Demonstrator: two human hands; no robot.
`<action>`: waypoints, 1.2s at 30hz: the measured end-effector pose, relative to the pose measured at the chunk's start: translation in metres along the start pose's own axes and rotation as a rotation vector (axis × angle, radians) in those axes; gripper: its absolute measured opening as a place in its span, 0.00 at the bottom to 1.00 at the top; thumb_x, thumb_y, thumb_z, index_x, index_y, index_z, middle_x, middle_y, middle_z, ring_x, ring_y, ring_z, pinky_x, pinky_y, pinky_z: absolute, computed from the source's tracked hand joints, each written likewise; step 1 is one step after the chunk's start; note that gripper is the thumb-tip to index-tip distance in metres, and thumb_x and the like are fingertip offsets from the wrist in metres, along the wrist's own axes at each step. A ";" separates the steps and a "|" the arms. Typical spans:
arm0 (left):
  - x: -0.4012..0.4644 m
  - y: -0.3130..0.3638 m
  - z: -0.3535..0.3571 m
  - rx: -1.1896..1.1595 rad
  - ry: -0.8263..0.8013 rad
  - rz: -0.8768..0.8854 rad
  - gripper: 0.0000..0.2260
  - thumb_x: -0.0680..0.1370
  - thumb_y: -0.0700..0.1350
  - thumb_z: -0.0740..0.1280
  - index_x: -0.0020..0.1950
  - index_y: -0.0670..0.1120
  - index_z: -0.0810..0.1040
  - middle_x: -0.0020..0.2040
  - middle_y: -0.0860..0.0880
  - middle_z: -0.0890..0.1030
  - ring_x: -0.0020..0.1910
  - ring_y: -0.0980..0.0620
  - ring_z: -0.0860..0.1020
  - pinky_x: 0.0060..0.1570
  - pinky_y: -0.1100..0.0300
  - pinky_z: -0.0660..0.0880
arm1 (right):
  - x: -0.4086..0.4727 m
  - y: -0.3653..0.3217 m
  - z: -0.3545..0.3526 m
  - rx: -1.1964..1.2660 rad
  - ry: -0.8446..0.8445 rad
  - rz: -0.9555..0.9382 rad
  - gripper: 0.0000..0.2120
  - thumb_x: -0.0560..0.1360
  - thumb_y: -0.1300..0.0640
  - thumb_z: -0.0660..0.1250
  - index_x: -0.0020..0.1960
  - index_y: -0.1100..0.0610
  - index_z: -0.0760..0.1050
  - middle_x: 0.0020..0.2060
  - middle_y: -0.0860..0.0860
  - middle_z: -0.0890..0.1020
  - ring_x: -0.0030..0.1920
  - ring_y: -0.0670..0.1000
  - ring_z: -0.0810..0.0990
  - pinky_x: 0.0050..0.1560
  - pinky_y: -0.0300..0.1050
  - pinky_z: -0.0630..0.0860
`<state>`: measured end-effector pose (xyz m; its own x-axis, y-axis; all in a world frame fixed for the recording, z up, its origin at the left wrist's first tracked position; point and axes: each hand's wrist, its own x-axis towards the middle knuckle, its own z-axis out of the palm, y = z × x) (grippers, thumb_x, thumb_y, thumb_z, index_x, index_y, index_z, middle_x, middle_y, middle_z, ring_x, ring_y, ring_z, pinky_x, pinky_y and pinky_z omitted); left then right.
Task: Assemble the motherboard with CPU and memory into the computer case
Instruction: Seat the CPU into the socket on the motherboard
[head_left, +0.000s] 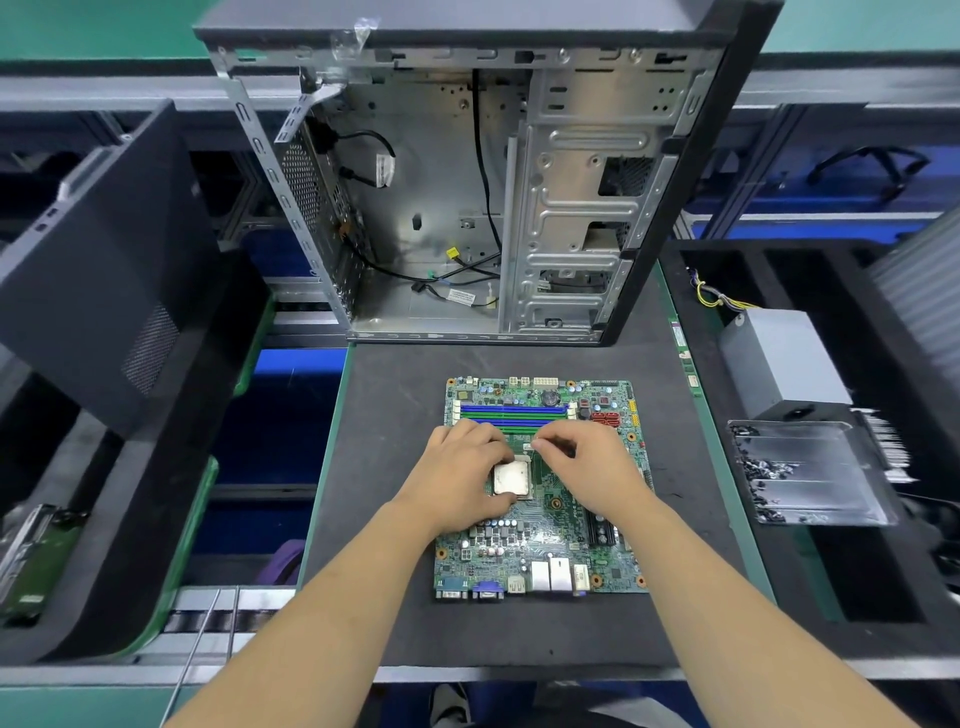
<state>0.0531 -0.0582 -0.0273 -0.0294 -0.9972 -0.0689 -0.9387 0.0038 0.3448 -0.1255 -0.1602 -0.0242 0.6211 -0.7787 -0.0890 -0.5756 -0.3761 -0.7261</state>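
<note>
Both forearms reach in over the motherboard (540, 519), which lies flat on the mat, well short of the open computer case (467, 197). I have my left hand (462, 478) curled round the CPU (511, 477), steadying it on its socket, while my right hand (582, 462) pinches something small just beyond it (the latch lever, I'd guess).

Motherboard (540, 493) on counter (384, 613), computer case (467, 182) behind it, CPU (511, 478) on board; screw tray (810, 473) right.
</note>
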 end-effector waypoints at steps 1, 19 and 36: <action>0.000 0.000 0.000 -0.002 0.003 0.000 0.20 0.72 0.60 0.69 0.62 0.54 0.78 0.60 0.59 0.73 0.63 0.54 0.66 0.60 0.56 0.60 | 0.000 0.000 0.000 -0.004 0.007 -0.004 0.05 0.80 0.54 0.69 0.47 0.49 0.84 0.37 0.37 0.82 0.43 0.37 0.79 0.41 0.31 0.70; 0.000 0.000 0.001 0.003 0.011 -0.007 0.21 0.72 0.61 0.68 0.63 0.55 0.77 0.60 0.59 0.73 0.63 0.54 0.66 0.61 0.56 0.60 | 0.000 -0.001 0.000 -0.013 0.001 0.013 0.05 0.80 0.53 0.69 0.48 0.48 0.84 0.38 0.35 0.81 0.43 0.36 0.78 0.42 0.30 0.71; -0.005 0.000 0.010 -0.009 0.050 -0.027 0.21 0.72 0.61 0.67 0.63 0.55 0.76 0.60 0.58 0.73 0.62 0.54 0.66 0.61 0.56 0.59 | -0.002 -0.002 0.001 0.008 0.000 0.023 0.05 0.80 0.53 0.68 0.49 0.49 0.84 0.39 0.36 0.81 0.43 0.33 0.78 0.40 0.25 0.69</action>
<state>0.0495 -0.0528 -0.0365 0.0134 -0.9994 -0.0316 -0.9357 -0.0236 0.3519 -0.1254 -0.1570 -0.0230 0.6074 -0.7874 -0.1056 -0.5857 -0.3540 -0.7292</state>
